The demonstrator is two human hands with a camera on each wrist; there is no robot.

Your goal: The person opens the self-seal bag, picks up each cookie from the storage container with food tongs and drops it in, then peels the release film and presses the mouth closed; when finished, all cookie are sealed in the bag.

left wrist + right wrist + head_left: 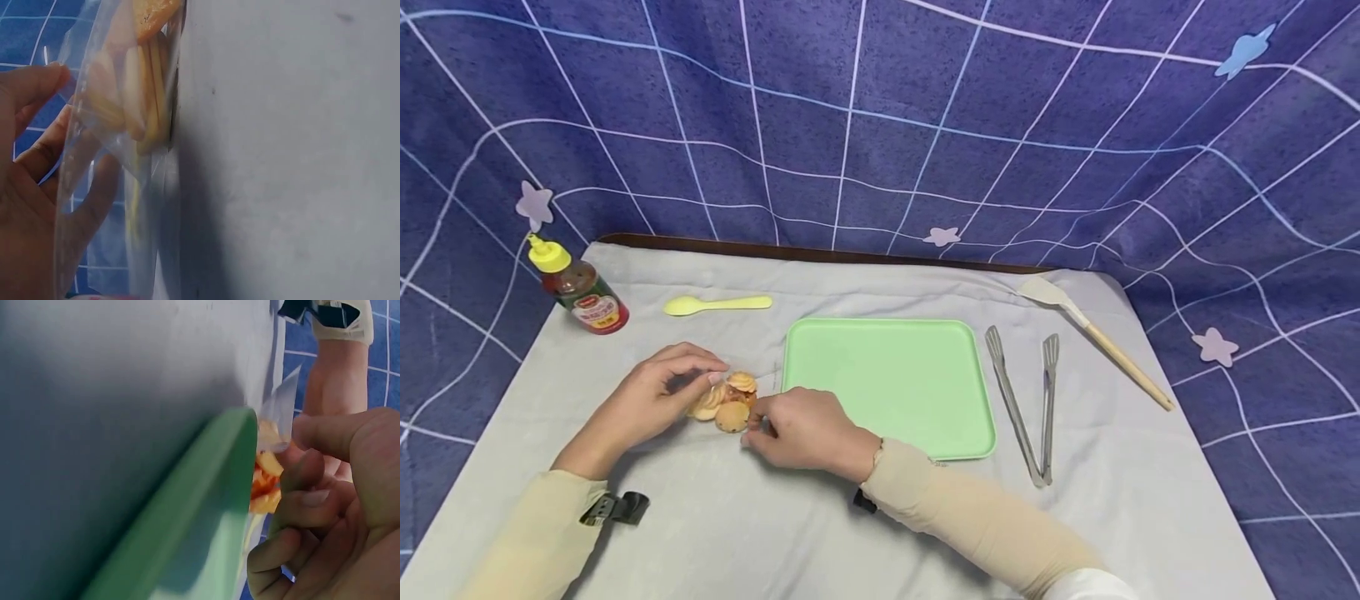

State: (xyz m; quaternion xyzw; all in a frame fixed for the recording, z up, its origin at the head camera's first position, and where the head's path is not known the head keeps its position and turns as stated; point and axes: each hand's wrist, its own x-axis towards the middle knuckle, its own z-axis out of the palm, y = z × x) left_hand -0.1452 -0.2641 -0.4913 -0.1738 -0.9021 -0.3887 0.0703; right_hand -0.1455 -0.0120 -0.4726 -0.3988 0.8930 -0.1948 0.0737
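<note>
A clear plastic bag (103,75) holds several golden-brown pastry pieces (732,415), and it lies on the cloth left of the tray. My left hand (662,387) pinches the bag from its left side, fingertips at the plastic edge. From the other side my right hand (805,427), fingers curled in, pinches the bag near a corner. In the right wrist view, orange and yellow food (265,484) shows between the tray rim and the right fingers. The right wrist overlaps the tray's near left corner in the head view.
The green tray (891,322) lies at the middle. Metal tongs (1021,417) and a spatula with a wooden handle (1120,358) lie to its right. A yellow spoon (718,305) and a sauce bottle (583,292) with a yellow cap are at the back left. Blue curtain surrounds the table.
</note>
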